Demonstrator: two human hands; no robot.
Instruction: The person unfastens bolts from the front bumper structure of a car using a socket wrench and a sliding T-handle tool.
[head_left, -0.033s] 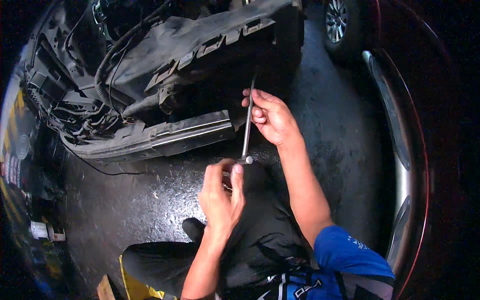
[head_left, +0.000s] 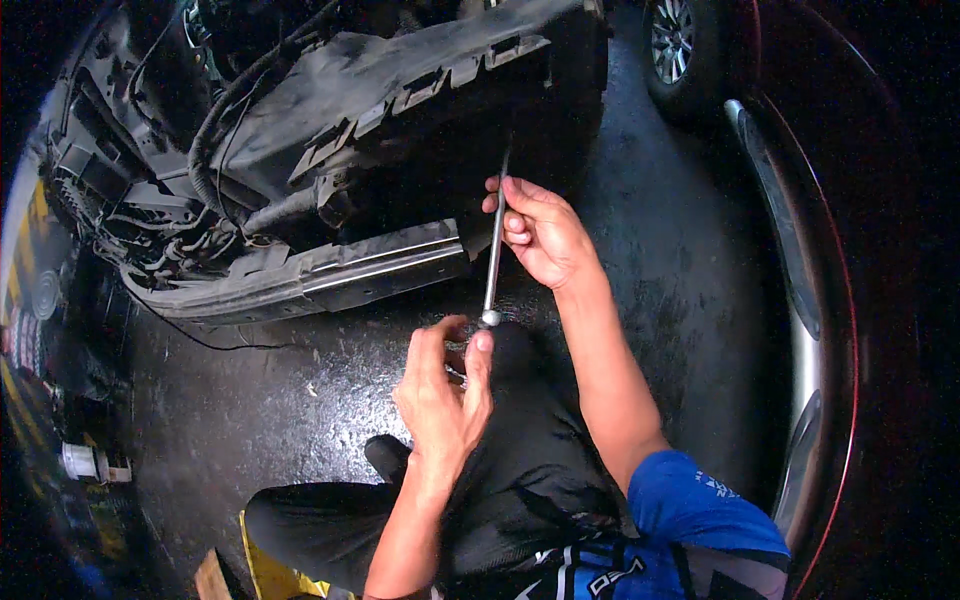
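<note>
A long, slim metal rod with a rounded, shiny knob at its lower end stands nearly upright in front of me. Up at its higher part, my right hand pinches it between thumb and fingers. My left hand is curled at the knobbed end, with thumb and forefinger against a short piece beside the knob. The rod's far tip fades into the dark under the vehicle's front. Just left of the rod lies the end of a bare bumper beam.
The stripped car front, with hanging hoses and wires, fills the upper left. Another dark vehicle stands along the right, and a wheel is at the back. A white container sits far left on the wet-looking floor.
The rod's knobbed end has shifted slightly left and up and turned a little at my left fingers. My right hand stays nearly in place.
</note>
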